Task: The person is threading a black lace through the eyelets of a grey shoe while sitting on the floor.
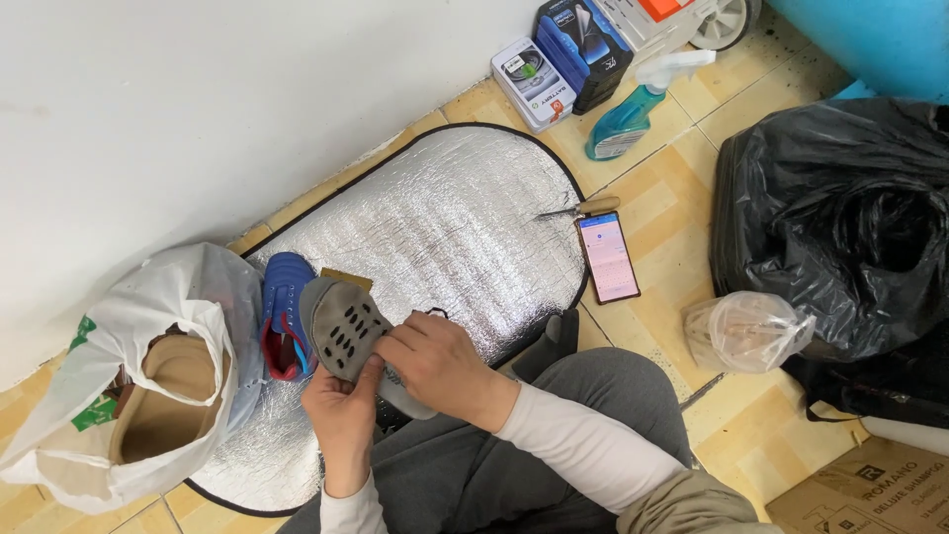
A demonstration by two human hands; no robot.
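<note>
A grey shoe with dark studs on its sole is held sole-up over my lap. My left hand grips it from below at the heel end. My right hand clasps its side and top edge. Just to its left, a blue shoe lies on a silver quilted mat, touching a white plastic bag that holds tan shoes.
A small tool with a wooden handle and a phone lie at the mat's right edge. A spray bottle and boxes stand by the wall. A black rubbish bag, a clear plastic bag and a cardboard box sit on the right.
</note>
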